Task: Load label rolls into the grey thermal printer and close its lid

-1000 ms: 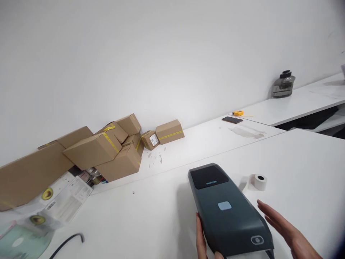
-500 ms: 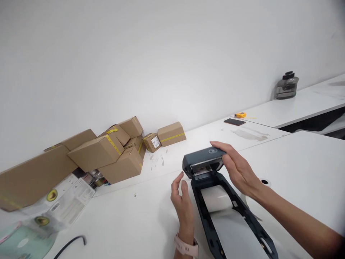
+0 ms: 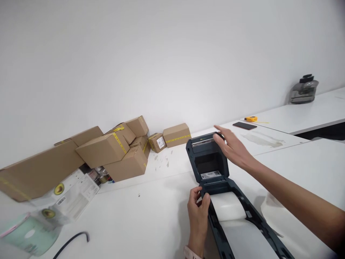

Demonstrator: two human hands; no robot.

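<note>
A dark blue-grey label printer lies on the white table with its lid swung up and back. Inside the base sits a roll of white label paper, its strip running toward me. The upper right corner of the lid is pinched by my right hand, thumb on the inner side. My left hand, with a pink watch band at the wrist, has its curled fingers on the left edge of the base near the hinge. A printed label shows inside the lid's lower part.
Taped cardboard boxes are piled at the left against the wall. Clear and mint-green packaging and a black cable lie at front left. A phone, a yellow tape measure and a dark jug stand back right. Loose white paper lies right of the printer.
The lid has swung further up and back, showing its inside, with my right hand still on it. My left hand has moved to the base's left edge. The camera view has shifted slightly.
</note>
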